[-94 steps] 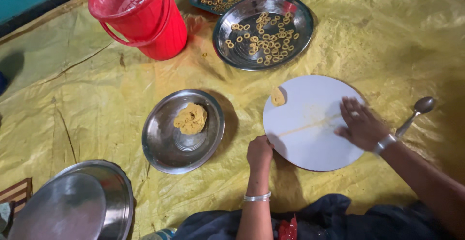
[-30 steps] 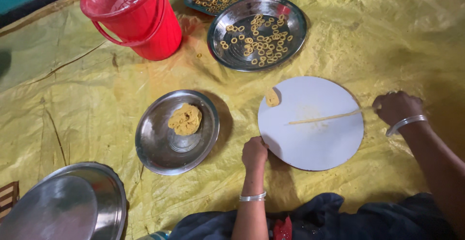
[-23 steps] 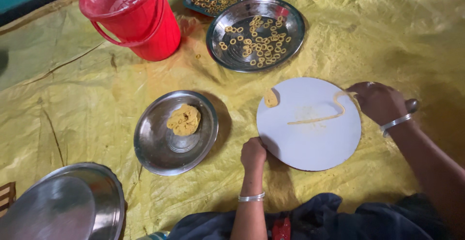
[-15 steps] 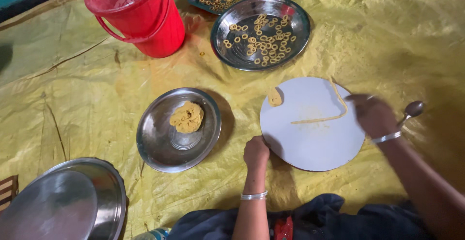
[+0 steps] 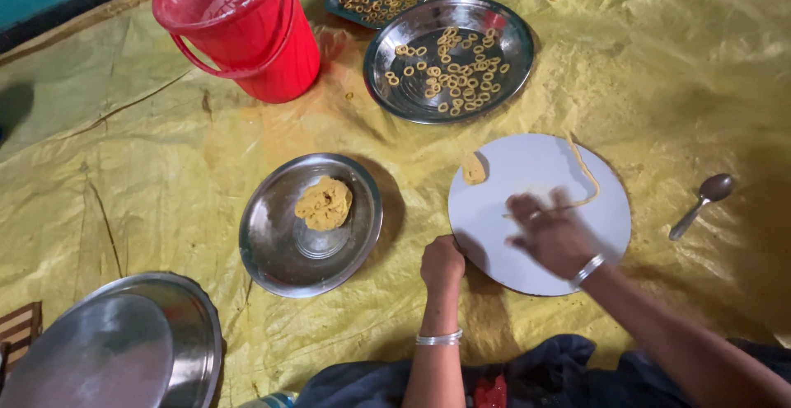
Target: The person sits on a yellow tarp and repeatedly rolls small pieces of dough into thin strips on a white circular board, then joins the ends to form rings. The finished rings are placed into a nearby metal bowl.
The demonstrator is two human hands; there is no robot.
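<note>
Thin yellow dough rope [image 5: 583, 173] lies curved on the far right part of a round white board [image 5: 527, 169], with the blurred right hand [image 5: 554, 235] (fingers loosely spread) pinching its near end. Left hand [image 5: 442, 262], fingers curled into a fist, rests at the board's near left edge, right of a round steel plate [image 5: 280, 251] holding a yellow dough lump [image 5: 324, 204].

Round board [image 5: 527, 251]: lain under the right hand [image 5: 554, 236], whose fingers [image 5: 521, 206] are set on a dough strand [image 5: 582, 179]; a small dough piece [image 5: 473, 169] is placed beyond and left of the fingers, a spoon [image 5: 700, 204] well to their right. Left hand [image 5: 442, 262]: rested fisted at the board's near-left edge, with a steel plate [image 5: 280, 255] holding a dough lump [image 5: 324, 204] just to its left. Farther beyond the fingers a plate of rings [image 5: 503, 70] and a tray [image 5: 350, 4] are found, a bucket [image 5: 247, 29] left of these, and a lidded pan [image 5: 124, 350] at the near far left.
</note>
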